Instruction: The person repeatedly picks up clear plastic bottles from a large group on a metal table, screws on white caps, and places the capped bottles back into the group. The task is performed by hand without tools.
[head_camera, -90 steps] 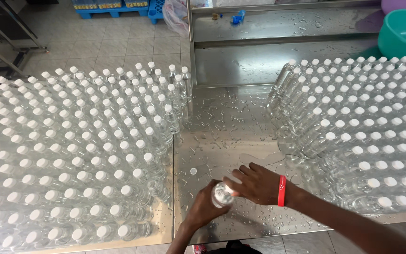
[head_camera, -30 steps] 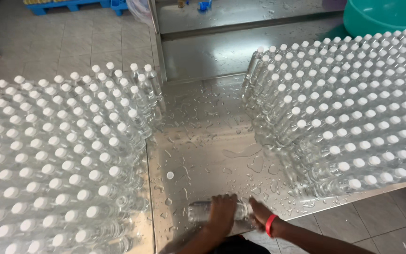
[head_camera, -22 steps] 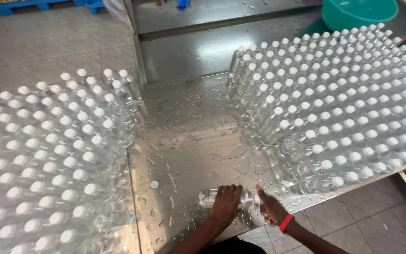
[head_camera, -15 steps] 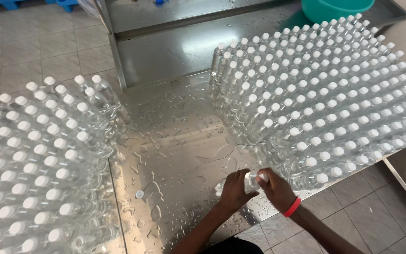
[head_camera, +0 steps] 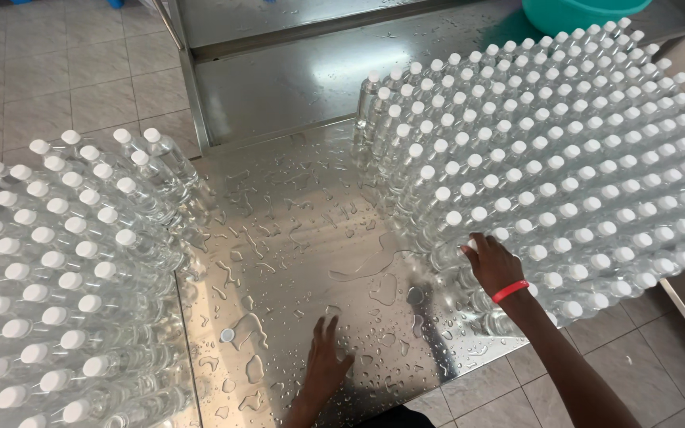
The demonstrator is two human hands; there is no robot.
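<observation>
The right hand (head_camera: 491,261) with a red wristband (head_camera: 510,291) rests on top of a bottle (head_camera: 477,238) at the near edge of the big group of capped bottles on the right (head_camera: 564,158); its fingers are curled over the cap, so it looks like that bottle has just joined the finished ones; the left hand (head_camera: 325,361) lies flat on the wet metal table (head_camera: 295,230), fingers spread wide, holding nothing; another big group of capped bottles (head_camera: 49,269) stands on the left, so plenty may be left; a loose white cap (head_camera: 227,335) lies near the left hand; a green tub (head_camera: 580,12) sits far back; water drops could make things slippery
</observation>
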